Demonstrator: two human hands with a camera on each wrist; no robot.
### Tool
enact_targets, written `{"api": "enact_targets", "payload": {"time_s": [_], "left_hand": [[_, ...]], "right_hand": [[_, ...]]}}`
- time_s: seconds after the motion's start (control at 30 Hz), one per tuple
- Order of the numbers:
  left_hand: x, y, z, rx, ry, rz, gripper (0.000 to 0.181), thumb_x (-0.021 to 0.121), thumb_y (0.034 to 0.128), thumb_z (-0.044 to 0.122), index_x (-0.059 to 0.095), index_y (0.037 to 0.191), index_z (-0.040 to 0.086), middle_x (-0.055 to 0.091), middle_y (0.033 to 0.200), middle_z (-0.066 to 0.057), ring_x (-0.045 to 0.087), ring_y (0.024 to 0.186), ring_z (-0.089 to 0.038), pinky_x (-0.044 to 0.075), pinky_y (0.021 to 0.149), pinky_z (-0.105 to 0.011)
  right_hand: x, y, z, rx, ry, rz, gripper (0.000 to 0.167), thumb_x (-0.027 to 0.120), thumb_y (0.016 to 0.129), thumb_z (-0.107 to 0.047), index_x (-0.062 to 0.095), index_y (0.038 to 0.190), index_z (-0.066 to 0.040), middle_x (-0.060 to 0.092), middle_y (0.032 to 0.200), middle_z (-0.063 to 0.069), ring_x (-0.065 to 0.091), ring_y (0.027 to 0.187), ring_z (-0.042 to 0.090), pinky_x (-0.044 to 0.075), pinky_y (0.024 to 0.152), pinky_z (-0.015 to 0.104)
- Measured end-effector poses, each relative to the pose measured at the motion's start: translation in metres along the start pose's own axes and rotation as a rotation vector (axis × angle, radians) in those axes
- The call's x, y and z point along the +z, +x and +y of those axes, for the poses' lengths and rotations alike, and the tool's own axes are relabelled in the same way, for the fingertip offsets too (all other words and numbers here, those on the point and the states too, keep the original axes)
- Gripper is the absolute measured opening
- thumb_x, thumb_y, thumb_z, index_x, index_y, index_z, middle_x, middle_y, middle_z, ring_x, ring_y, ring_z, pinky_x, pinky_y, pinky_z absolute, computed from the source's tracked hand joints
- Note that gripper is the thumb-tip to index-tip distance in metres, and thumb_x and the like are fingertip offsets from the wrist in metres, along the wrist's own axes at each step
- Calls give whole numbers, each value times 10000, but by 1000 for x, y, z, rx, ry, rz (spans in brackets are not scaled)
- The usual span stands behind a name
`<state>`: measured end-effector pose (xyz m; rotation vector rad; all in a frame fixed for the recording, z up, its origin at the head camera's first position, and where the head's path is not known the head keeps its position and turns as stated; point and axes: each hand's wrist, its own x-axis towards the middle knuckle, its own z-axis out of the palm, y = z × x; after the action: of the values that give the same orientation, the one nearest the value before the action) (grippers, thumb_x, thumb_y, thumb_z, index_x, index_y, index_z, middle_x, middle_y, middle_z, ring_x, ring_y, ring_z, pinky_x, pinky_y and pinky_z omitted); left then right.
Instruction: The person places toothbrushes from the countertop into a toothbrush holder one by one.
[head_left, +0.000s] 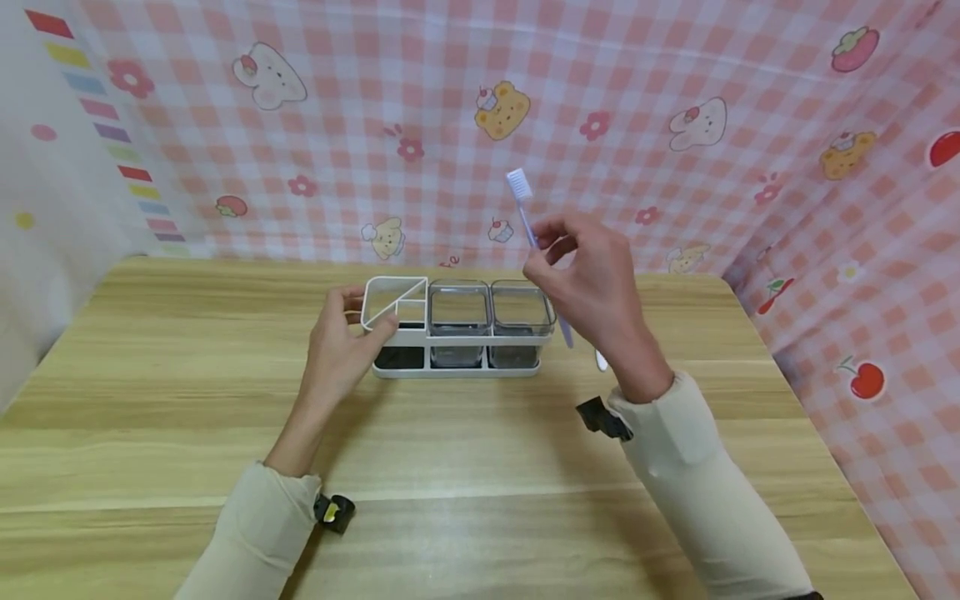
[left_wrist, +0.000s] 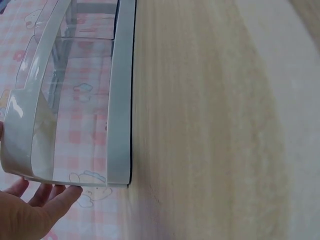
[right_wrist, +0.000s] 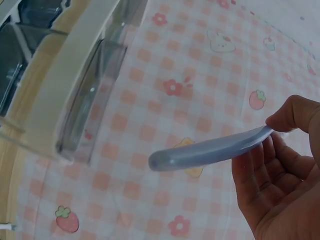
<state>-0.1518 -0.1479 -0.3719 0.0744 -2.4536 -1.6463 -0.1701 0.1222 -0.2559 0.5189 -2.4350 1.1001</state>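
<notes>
A white toothbrush holder [head_left: 480, 341] stands on the table, with a divided section at its left end and two clear cups [head_left: 459, 357] beside it. At that left end my left hand [head_left: 341, 342] grips the holder, thumb over the front and fingers round the side; the left wrist view shows the fingertips [left_wrist: 70, 195] against its end. Above the right cup, my right hand [head_left: 592, 271] pinches a light purple toothbrush [head_left: 523, 212] between thumb and fingers. Its bristles point up and its handle slants down behind the hand; the handle end [right_wrist: 175, 157] is free in the right wrist view.
A small white object [head_left: 602, 360], partly hidden by my right wrist, lies on the wooden table [head_left: 465, 483] right of the holder. Pink checked cloth [head_left: 420, 108] hangs behind the table and along its right side.
</notes>
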Motion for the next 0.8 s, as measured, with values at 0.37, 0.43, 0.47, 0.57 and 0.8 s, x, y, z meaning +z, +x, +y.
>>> {"api": "enact_targets", "payload": {"time_s": [0.37, 0.43, 0.47, 0.57, 0.8], "left_hand": [[1, 0, 1, 0, 6, 1, 600, 706, 915, 243, 441, 1385, -18, 552, 1263, -214, 518, 1169, -318, 475, 947, -430], [2, 0, 1, 1, 0, -3, 599, 707, 914, 239, 441, 1384, -19, 550, 1264, -214, 518, 1169, -318, 476, 946, -426], [3, 0, 1, -1, -3, -3, 598, 707, 913, 239, 441, 1383, -17, 550, 1265, -213, 518, 1170, -316, 476, 945, -423], [4, 0, 1, -2, -8, -1, 599, 708, 912, 240, 442, 1384, -16, 551, 1271, -210, 519, 1172, -317, 473, 946, -420], [1, 0, 1, -10, 2, 0, 599, 703, 915, 248, 439, 1386, -11, 552, 1266, -210, 512, 1167, -308, 465, 949, -422]], "right_hand": [[13, 7, -19, -65, 54, -23, 208, 660, 857, 25, 684, 1064, 31, 669, 970, 104, 605, 838, 199, 499, 662, 310], [14, 8, -20, -64, 55, -30, 209, 654, 863, 25, 682, 1070, 28, 671, 971, 100, 607, 842, 191, 508, 675, 308], [15, 9, -21, -61, 53, -34, 210, 649, 863, 27, 683, 1070, 23, 673, 972, 95, 609, 842, 184, 510, 677, 303], [18, 11, -24, -68, 68, -39, 202, 642, 864, 33, 680, 1061, 17, 672, 967, 86, 610, 838, 169, 512, 671, 297], [31, 15, -30, -135, 135, -48, 195, 688, 849, 49, 667, 1043, 36, 674, 952, 102, 611, 828, 176, 519, 674, 289]]}}
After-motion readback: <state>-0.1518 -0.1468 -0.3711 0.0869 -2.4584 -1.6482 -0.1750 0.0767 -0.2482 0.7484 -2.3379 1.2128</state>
